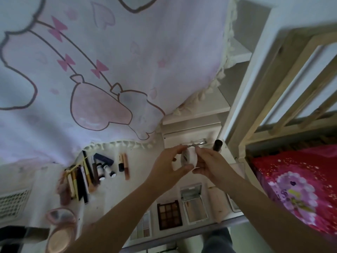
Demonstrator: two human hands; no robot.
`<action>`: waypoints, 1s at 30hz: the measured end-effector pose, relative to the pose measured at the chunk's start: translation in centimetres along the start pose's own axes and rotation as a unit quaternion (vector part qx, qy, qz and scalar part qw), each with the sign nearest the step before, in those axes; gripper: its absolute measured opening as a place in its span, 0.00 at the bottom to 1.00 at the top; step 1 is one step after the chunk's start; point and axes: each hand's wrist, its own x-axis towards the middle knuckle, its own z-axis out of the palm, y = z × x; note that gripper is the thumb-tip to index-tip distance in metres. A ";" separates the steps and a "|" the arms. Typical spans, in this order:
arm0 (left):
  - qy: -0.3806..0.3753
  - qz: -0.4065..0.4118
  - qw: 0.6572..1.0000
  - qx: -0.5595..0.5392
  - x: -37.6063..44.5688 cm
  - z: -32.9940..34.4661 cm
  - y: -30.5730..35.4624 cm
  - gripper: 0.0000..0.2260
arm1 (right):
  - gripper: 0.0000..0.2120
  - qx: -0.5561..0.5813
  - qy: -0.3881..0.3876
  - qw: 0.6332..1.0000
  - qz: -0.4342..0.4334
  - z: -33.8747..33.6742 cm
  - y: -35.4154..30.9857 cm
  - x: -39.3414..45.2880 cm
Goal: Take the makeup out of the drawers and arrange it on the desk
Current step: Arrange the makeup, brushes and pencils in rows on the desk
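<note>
While both hands meet over the far middle of the desk, the scene runs from largest to smallest like this:

Curtain: a pale pink printed curtain [109, 70] fills the far left, its tasselled hem hanging just beyond the laid-out makeup.
Desk: the white desk [142, 172] carries rows of makeup already set out, so the task looks well along.
Left hand: the left hand [169, 165] grips the left side of a small white jar, thumb underneath, fingers curled over the top.
Right hand: the right hand [209, 165] holds the jar's right side, fingers curled round it; a thin metal tool seems pinched at the fingertips, though blur hides the detail.
Palettes: a brown eyeshadow palette [169, 214] and a clear-lidded compact [194, 203] lie near, below the hands.
Round compact: a pink open powder compact [61, 229] sits near left.
Pencils and tubes: a row of pencils [82, 178] and small bottles [105, 170] lies to the left of the hands.
White jar: the white jar [188, 158] is held between both palms above the desk, not resting on it.
Key relation: the hands share the jar about equally; bare desk lies straight below it, between the bottles to the left and the palettes nearer, so setting it down would likely be a short drop.
</note>
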 end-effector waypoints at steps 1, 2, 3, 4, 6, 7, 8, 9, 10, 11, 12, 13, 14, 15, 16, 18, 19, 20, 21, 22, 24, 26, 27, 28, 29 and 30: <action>-0.008 0.027 0.999 0.026 -0.1 0.2 -0.2 0.24 | 0.12 -0.002 0.002 1.000 0.004 0.4 0.1 0.0; -0.015 0.052 0.997 0.055 -0.2 0.3 -0.3 0.26 | 0.14 -0.004 0.006 1.000 0.008 0.9 0.2 0.0; -0.012 0.076 0.992 0.099 -0.1 0.5 -0.8 0.27 | 0.16 -0.004 0.013 1.000 0.013 1.4 0.4 0.1; 0.014 0.102 0.983 0.151 0.0 0.8 -1.2 0.25 | 0.18 -0.001 0.024 1.000 0.019 1.9 0.6 0.1; 0.086 0.145 0.962 0.215 0.0 1.7 -1.7 0.21 | 0.22 -0.002 0.060 0.998 0.035 2.7 0.7 0.3; 0.110 0.160 0.957 0.218 0.0 2.0 -2.0 0.21 | 0.22 -0.010 0.077 0.996 0.041 3.0 0.7 0.4; 0.120 0.168 0.954 0.217 0.0 2.3 -2.2 0.22 | 0.22 -0.021 0.089 0.995 0.048 3.2 0.7 0.4; 0.130 0.173 0.950 0.225 0.1 2.4 -2.4 0.22 | 0.22 -0.035 0.099 0.993 0.052 3.4 0.7 0.5; 0.142 0.173 0.946 0.234 0.1 2.4 -2.5 0.22 | 0.22 -0.050 0.106 0.992 0.056 3.5 0.8 0.6; 0.151 0.177 0.942 0.240 0.1 2.4 -2.8 0.21 | 0.23 -0.063 0.110 0.990 0.062 3.6 0.9 0.7; 0.156 0.185 0.939 0.245 0.2 2.3 -2.9 0.20 | 0.23 -0.072 0.112 0.989 0.068 3.7 1.1 0.7; 0.160 0.196 0.936 0.246 0.3 2.3 -3.1 0.20 | 0.23 -0.077 0.111 0.988 0.073 3.9 1.3 0.7; 0.166 0.206 0.933 0.244 0.4 2.1 -3.3 0.19 | 0.23 -0.076 0.108 0.988 0.075 4.1 1.4 0.7; 0.174 0.213 0.931 0.239 0.5 1.9 -3.5 0.19 | 0.24 -0.074 0.106 0.989 0.070 4.3 1.6 0.6; 0.176 0.210 0.932 0.238 0.6 1.7 -3.5 0.20 | 0.23 -0.079 0.106 0.989 0.063 4.4 1.8 0.6; 0.179 0.192 0.933 0.245 0.6 1.3 -3.3 0.24 | 0.22 -0.105 0.102 0.988 0.040 4.6 2.1 0.6; 0.170 0.170 0.938 0.249 0.6 1.2 -3.2 0.22 | 0.21 -0.107 0.096 0.989 0.028 4.6 2.2 0.7; 0.145 0.136 0.948 0.248 0.6 0.9 -2.8 0.18 | 0.20 -0.109 0.086 0.990 0.014 4.6 2.2 0.7; 0.119 0.106 0.958 0.239 0.8 0.6 -2.4 0.15 | 0.19 -0.123 0.072 0.990 -0.009 4.5 2.2 0.8; 0.098 0.050 0.973 0.203 1.2 0.4 -1.9 0.13 | 0.17 -0.155 0.058 0.985 -0.041 4.4 2.1 0.9; 0.069 -0.102 0.989 0.085 1.4 0.4 -1.7 0.15 | 0.11 -0.244 0.034 0.963 -0.112 3.9 2.0 1.1; 0.058 -0.187 0.980 -0.031 1.5 0.6 -2.1 0.18 | 0.14 -0.318 0.016 0.934 -0.162 3.1 2.1 1.3; 0.061 -0.206 0.974 -0.075 1.7 0.5 -2.1 0.18 | 0.16 -0.341 0.005 0.923 -0.180 2.6 2.2 1.3; 0.063 -0.226 0.966 -0.110 1.7 0.4 -2.0 0.19 | 0.18 -0.356 -0.006 0.913 -0.198 2.3 2.2 1.4; 0.067 -0.248 0.957 -0.139 1.9 0.3 -2.0 0.20 | 0.21 -0.364 -0.016 0.906 -0.214 2.0 2.2 1.4; 0.066 -0.266 0.949 -0.157 2.1 0.3 -1.9 0.21 | 0.24 -0.366 -0.025 0.902 -0.228 1.5 2.3 1.4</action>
